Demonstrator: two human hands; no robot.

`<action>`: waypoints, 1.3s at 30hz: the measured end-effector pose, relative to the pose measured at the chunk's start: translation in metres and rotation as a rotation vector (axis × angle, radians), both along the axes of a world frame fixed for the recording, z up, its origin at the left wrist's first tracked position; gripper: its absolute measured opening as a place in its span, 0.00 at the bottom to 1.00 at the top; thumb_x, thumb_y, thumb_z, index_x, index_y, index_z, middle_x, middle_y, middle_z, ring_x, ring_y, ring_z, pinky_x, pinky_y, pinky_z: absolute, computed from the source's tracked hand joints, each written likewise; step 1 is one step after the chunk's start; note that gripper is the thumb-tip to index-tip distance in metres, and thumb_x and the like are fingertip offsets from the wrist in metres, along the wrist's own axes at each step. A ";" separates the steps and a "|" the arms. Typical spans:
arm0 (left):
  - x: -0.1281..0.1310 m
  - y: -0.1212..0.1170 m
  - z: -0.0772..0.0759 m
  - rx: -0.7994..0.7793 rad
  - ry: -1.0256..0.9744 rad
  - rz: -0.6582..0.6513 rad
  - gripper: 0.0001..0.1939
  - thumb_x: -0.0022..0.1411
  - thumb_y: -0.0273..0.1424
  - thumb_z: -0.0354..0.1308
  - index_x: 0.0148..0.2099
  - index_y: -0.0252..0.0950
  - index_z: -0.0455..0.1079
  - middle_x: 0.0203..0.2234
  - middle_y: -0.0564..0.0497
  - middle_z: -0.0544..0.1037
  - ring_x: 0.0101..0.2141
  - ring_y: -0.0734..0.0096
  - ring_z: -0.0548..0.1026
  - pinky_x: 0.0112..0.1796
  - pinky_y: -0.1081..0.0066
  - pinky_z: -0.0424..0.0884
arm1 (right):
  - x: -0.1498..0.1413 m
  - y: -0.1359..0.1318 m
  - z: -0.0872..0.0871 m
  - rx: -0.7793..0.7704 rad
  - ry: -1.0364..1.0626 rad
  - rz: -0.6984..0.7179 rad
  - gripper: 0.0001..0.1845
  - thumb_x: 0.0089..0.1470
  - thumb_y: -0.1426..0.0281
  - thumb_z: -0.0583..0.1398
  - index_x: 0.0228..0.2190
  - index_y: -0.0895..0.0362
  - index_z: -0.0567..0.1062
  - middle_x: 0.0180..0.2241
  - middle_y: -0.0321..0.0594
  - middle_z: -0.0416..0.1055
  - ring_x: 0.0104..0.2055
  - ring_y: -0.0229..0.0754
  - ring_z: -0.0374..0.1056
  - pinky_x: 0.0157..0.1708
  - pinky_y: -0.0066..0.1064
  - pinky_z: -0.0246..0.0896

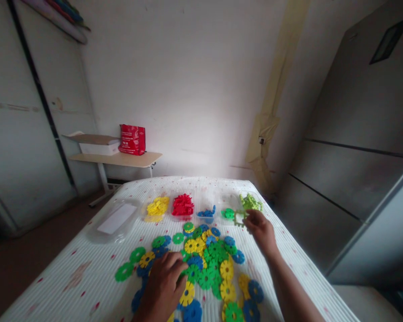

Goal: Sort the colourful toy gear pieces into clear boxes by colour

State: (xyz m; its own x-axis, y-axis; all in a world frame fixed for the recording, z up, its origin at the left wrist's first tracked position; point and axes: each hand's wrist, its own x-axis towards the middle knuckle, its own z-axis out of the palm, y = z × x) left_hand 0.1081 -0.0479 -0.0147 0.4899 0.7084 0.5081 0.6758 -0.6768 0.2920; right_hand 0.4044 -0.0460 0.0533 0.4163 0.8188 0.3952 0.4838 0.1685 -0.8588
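My right hand (260, 228) pinches a light green square plastic frame (240, 218) with small notches along its edges. It is beside a clear container of lime-green pieces (250, 202) and a container with a few green discs (227, 213). My left hand (167, 279) hovers over or rests on the pile of notched plastic discs (208, 268), its fingers loosely bent and the thumb apart. I see nothing in it, though the fingertips are partly hidden. Green, yellow and blue discs lie around it.
Clear containers hold yellow pieces (157, 206), red pieces (183, 205) and blue pieces (206, 212). A clear plastic lid (112, 221) with a white label lies at the left of the cloth-covered table (67, 286). Behind stands a side table with a red bag (132, 140).
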 end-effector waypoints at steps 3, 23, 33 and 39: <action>0.000 0.001 -0.002 0.004 -0.007 -0.008 0.09 0.51 0.24 0.54 0.33 0.42 0.71 0.35 0.51 0.73 0.39 0.65 0.69 0.40 0.65 0.65 | 0.036 0.022 0.019 -0.028 -0.238 -0.255 0.17 0.43 0.64 0.56 0.36 0.60 0.71 0.22 0.36 0.70 0.22 0.37 0.64 0.24 0.27 0.57; 0.000 0.001 -0.003 -0.051 0.016 0.016 0.09 0.52 0.25 0.55 0.35 0.42 0.72 0.36 0.50 0.73 0.40 0.64 0.69 0.41 0.62 0.65 | 0.097 0.063 0.013 -0.153 -0.495 -0.448 0.15 0.42 0.71 0.52 0.30 0.59 0.75 0.27 0.43 0.75 0.28 0.41 0.68 0.31 0.28 0.57; 0.001 0.001 -0.003 -0.003 0.010 0.014 0.10 0.50 0.22 0.55 0.33 0.42 0.72 0.35 0.51 0.73 0.39 0.64 0.70 0.40 0.63 0.66 | 0.089 0.008 0.000 -0.053 -0.371 -0.454 0.18 0.45 0.62 0.51 0.31 0.59 0.74 0.23 0.42 0.75 0.24 0.43 0.71 0.26 0.29 0.61; 0.004 -0.005 0.005 -0.083 -0.010 0.035 0.10 0.50 0.22 0.55 0.33 0.41 0.72 0.35 0.51 0.73 0.40 0.64 0.69 0.41 0.62 0.65 | 0.057 -0.033 -0.025 0.003 -0.282 -0.350 0.17 0.45 0.58 0.54 0.29 0.58 0.73 0.24 0.41 0.75 0.21 0.42 0.71 0.23 0.28 0.63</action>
